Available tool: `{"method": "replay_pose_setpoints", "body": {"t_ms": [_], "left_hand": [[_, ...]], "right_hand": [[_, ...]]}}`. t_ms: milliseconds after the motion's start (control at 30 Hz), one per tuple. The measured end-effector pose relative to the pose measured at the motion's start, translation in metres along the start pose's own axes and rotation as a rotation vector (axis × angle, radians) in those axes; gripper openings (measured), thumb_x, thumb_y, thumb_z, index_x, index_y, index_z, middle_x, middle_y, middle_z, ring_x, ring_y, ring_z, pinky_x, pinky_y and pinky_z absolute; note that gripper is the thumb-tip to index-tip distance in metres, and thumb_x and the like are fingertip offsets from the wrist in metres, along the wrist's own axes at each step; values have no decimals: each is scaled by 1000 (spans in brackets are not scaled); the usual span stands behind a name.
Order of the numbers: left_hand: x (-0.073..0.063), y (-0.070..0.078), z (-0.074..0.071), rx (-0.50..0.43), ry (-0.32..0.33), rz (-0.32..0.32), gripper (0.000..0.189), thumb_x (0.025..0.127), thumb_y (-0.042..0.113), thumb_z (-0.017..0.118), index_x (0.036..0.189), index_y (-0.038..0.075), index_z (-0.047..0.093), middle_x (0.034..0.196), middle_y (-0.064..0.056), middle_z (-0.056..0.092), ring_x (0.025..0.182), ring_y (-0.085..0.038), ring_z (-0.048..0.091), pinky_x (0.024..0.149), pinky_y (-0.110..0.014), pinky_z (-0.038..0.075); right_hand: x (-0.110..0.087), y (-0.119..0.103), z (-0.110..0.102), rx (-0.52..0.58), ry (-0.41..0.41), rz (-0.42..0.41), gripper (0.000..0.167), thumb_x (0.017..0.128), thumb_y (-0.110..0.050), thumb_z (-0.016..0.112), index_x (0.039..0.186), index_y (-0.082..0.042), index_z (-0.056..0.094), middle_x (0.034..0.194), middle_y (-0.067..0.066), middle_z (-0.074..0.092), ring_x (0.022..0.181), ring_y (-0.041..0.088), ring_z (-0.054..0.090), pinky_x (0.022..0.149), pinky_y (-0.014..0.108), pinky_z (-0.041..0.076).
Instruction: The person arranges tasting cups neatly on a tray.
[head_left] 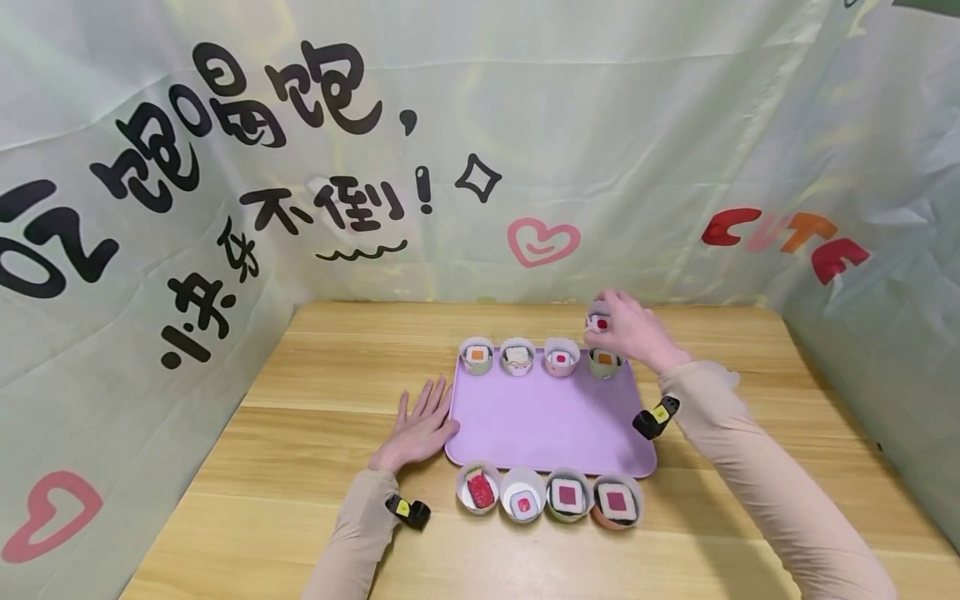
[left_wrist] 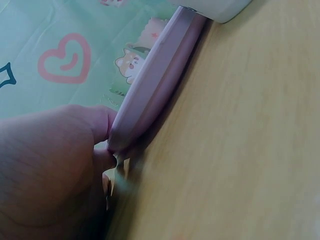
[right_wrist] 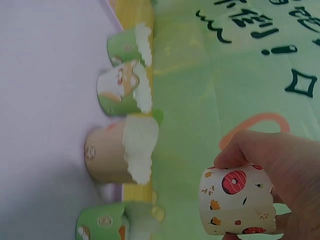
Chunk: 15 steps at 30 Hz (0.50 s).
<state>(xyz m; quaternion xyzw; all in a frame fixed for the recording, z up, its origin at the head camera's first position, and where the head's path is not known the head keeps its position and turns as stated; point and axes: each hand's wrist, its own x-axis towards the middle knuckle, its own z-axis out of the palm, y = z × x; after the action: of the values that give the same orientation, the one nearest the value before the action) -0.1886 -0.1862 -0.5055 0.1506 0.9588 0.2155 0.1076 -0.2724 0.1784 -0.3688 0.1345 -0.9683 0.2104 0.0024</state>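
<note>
My right hand [head_left: 636, 332] pinches a small paper cup [right_wrist: 235, 200] with a donut print, raised above the tray's far right corner. A white piece with a red centre shows inside that cup in the head view. My left hand [head_left: 418, 432] lies with fingers extended on the table beside the lilac tray [head_left: 540, 425], its thumb at the tray's left edge. Along the tray's far edge stand several cups, among them a green cup [head_left: 604, 363] with an orange-centred piece just under my right hand and a pink cup [head_left: 562, 358] to its left.
In front of the tray's near edge is a row of cups: one with a red-topped piece [head_left: 480, 490], a white cup [head_left: 522, 497], and two with purple-centred pieces [head_left: 567, 497]. A printed cloth [head_left: 637, 150] hangs behind the wooden table [head_left: 337, 367].
</note>
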Motion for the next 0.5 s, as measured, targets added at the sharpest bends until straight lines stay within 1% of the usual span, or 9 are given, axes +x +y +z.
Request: {"method": "replay_pose_setpoints", "body": {"t_ms": [200, 400, 433, 500], "left_hand": [[0, 0, 0, -7, -1, -5, 68, 106, 45, 33, 162, 15, 8, 171, -3, -5, 160, -25, -8, 124, -58, -18], [0, -1, 0, -10, -3, -9, 67, 106, 44, 33, 161, 15, 9, 171, -3, -5, 160, -26, -7, 124, -58, -18], [0, 0, 0, -10, -3, -9, 67, 106, 44, 33, 161, 14, 9, 171, -3, -5, 160, -26, -7, 124, -58, -18], [-1, 1, -1, -10, -3, -7, 68, 106, 44, 33, 162, 14, 9, 171, -4, -4, 160, -27, -7, 124, -57, -18]], "right_hand": [[-1, -14, 5, 4, -4, -40, 59, 86, -31, 68, 133, -2, 48, 129, 24, 55, 107, 43, 60, 86, 58, 51], [-2, -29, 10, 10, 2, -96, 53, 86, -30, 71, 128, -3, 54, 134, 25, 57, 116, 44, 60, 95, 63, 48], [-2, -32, 11, 11, 5, -112, 51, 85, -30, 71, 126, -3, 55, 133, 25, 58, 116, 43, 60, 95, 63, 49], [-2, -38, 13, 16, 4, -129, 48, 85, -29, 74, 122, -3, 57, 128, 24, 60, 110, 40, 62, 90, 59, 51]]}}
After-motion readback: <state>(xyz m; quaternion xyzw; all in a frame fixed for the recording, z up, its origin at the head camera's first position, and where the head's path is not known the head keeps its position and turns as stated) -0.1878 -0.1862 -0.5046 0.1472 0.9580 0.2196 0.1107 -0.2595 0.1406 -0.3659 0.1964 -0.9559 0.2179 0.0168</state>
